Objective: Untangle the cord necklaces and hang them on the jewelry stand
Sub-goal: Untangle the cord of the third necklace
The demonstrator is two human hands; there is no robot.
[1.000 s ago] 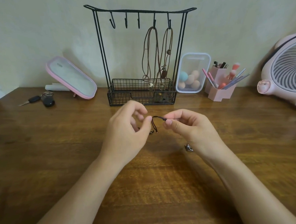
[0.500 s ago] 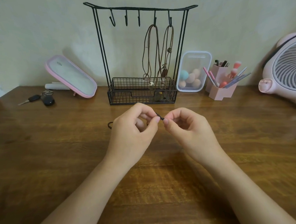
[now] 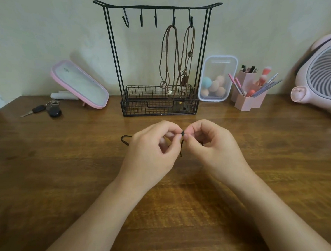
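1. The left grip (image 3: 149,155) and right grip (image 3: 215,149) meet fingertip to fingertip, both pinching the black cord necklace (image 3: 182,133) at a knot.
2. Its loop pokes out left of the left grip, and short ends dangle below the pinch.
3. Beyond both grips stands the jewelry stand (image 3: 155,7), where two brown necklaces (image 3: 168,58) hang.

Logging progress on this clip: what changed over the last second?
The left hand and right hand drew together, fingers meeting on the black cord; a loop of it emerged beside the left hand. Both keep pinching it. Two brown necklaces stay hung on the jewelry stand.
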